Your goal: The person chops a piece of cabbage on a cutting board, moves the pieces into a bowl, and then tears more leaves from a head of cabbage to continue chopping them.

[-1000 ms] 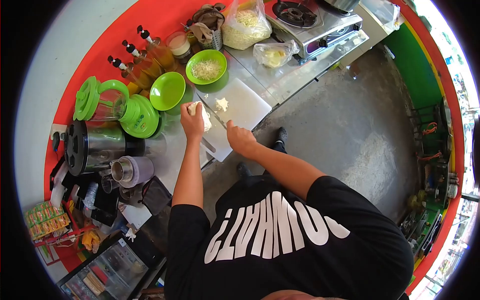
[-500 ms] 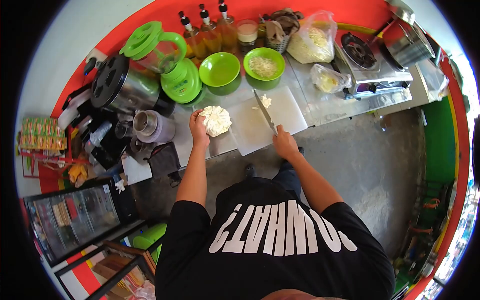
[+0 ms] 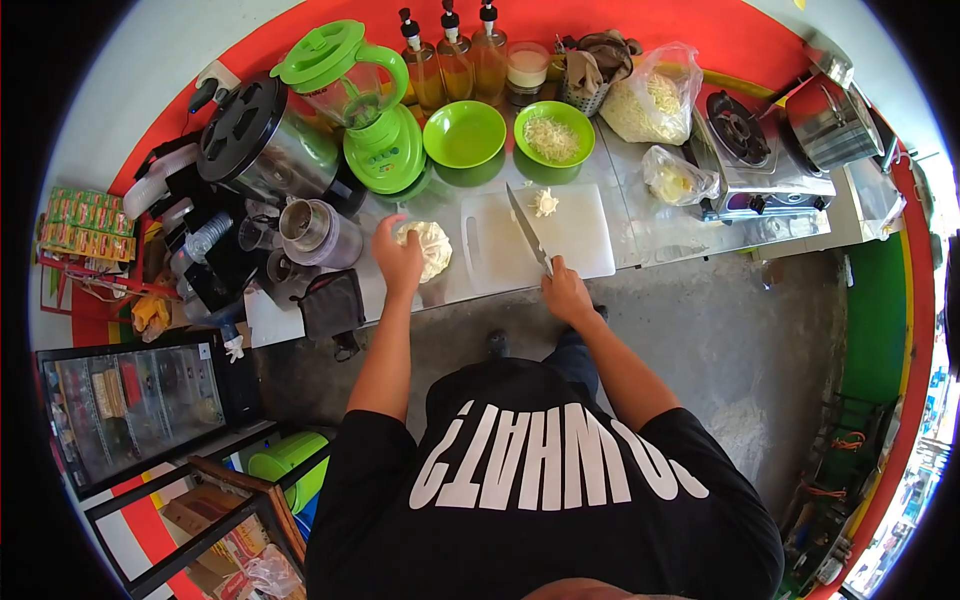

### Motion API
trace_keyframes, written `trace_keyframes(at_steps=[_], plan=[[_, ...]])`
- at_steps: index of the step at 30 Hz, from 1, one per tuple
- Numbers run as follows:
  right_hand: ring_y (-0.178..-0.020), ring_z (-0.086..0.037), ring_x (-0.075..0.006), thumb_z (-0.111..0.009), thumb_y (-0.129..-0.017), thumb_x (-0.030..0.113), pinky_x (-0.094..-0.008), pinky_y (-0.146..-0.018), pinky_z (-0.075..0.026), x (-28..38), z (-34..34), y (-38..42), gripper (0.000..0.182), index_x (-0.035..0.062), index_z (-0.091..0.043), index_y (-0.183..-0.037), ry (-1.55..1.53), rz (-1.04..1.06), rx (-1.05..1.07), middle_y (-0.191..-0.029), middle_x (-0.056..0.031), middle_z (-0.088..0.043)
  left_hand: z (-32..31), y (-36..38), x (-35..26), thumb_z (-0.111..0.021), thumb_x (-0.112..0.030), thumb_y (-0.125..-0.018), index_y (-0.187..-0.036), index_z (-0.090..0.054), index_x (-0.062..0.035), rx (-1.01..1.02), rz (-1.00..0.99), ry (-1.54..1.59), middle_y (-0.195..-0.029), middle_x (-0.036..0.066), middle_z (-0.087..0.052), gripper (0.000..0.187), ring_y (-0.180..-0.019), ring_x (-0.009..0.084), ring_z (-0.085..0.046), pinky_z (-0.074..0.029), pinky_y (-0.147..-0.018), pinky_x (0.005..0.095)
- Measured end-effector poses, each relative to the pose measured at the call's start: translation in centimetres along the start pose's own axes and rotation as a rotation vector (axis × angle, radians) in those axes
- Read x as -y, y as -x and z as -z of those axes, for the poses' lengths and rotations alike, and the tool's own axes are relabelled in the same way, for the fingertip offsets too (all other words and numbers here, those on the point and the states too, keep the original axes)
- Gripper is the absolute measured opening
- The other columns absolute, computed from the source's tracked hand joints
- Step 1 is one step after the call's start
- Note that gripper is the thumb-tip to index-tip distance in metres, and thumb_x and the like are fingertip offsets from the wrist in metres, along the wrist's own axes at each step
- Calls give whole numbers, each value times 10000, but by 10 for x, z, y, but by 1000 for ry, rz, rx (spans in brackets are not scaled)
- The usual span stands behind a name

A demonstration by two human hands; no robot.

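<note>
While right hand (image 3: 566, 292) grips it, knife (image 3: 527, 227) points away; left hand (image 3: 398, 262) clasps cabbage (image 3: 431, 245)

Green blender (image 3: 365, 110), bowls (image 3: 464, 134), stove (image 3: 760, 150)

Red wall (image 3: 300, 25) across top of frame. Steel counter (image 3: 660, 225) below it, upper centre. Grey concrete floor (image 3: 720, 330) centre right. Glass display cabinet (image 3: 130, 405) lower left. Green panel (image 3: 880, 310) right edge. Daylight at far right.
</note>
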State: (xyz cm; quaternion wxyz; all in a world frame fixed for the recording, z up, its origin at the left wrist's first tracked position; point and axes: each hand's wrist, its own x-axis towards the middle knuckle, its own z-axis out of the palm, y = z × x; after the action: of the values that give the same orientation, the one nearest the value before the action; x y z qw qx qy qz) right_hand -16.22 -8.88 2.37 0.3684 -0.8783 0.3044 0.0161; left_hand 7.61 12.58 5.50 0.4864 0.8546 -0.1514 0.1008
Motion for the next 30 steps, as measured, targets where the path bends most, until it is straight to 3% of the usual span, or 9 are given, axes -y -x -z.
trace_keyframes(at_steps=[3, 4, 6, 7, 9, 12, 18, 25, 30], plan=[[-937, -626, -549, -575, -978, 210, -627, -826, -480, -3, 16, 9, 288, 19, -450, -1153, -10, -19, -26, -958, -335, -671, -28, -4, -29, -650, 14, -810, -1075, -653, -24, 173, -263, 63, -1062, 144, -674, 267, -1034, 316, -631, -474, -966, 403], [-937, -626, -549, -575, -978, 210, -627, -826, -480, -11, 18, 12, 288, 19, -450, -1153, -2, -18, -33, -958, -335, -671, -42, -4, -36, -650, 14, -810, -1075, -653, -24, 169, -264, 73, -1062, 144, -674, 267, -1034, 316, -631, -474, -966, 403], [-934, -624, -547, -595, -974, 218, -626, -816, -475, -24, 24, 18, 304, 18, -460, -1159, -11, 40, -138, -977, -326, -676, -72, 1, -50, -658, -17, -802, -1091, -644, -43, 376, -203, 265, -1059, 144, -667, 291, -1054, 353, -602, -443, -986, 452], [-934, -624, -547, -595, -974, 218, -626, -816, -475, -30, 28, 22, 304, 18, -460, -1159, 1, 40, -145, -977, -326, -676, -86, 4, -55, -658, -17, -802, -1091, -644, -43, 373, -205, 278, -1059, 144, -667, 291, -1054, 353, -602, -443, -986, 452], [-931, -621, -550, -604, -972, 217, -622, -808, -474, -40, 37, 30, 324, 9, -469, -1181, -17, -29, -186, -984, -326, -677, -111, 10, -64, -679, -23, -802, -1159, -641, -46, 579, -164, 243, -1111, 152, -654, 360, -1081, 350, -591, -447, -995, 440], [-899, -610, -552, -638, -952, 182, -614, -775, -447, -55, 47, 43, 349, -25, -476, -1180, -55, -52, -270, -925, -337, -659, -148, 20, -68, -730, -71, -809, -1265, -617, -70, 600, -380, 128, -1223, 145, -616, 470, -1140, 346, -562, -449, -996, 437], [-885, -620, -525, -656, -934, 183, -570, -746, -457, -83, 59, 68, 275, -30, -546, -1067, -92, -96, -233, -879, -307, -650, -169, 41, -88, -801, -162, -794, -1330, -586, -116, 607, -424, -228, -1334, 87, -557, 580, -1228, 329, -502, -410, -1026, 462], [-880, -616, -524, -672, -925, 194, -549, -742, -464, -73, 66, 71, 278, -30, -561, -1046, -107, -126, -208, -857, -295, -646, -162, 46, -86, -781, -128, -787, -1307, -590, -103, 683, -450, -125, -1279, 88, -604, 554, -1202, 338, -516, -398, -1045, 477], [-922, -620, -518, -668, -934, 199, -545, -770, -471, -58, 65, 61, 302, -33, -560, -1094, -151, -62, -213, -934, -308, -661, -123, 50, -70, -673, 17, -755, -1223, -633, -66, 564, -389, 61, -1251, 132, -612, 477, -1165, 373, -534, -424, -1035, 443]])
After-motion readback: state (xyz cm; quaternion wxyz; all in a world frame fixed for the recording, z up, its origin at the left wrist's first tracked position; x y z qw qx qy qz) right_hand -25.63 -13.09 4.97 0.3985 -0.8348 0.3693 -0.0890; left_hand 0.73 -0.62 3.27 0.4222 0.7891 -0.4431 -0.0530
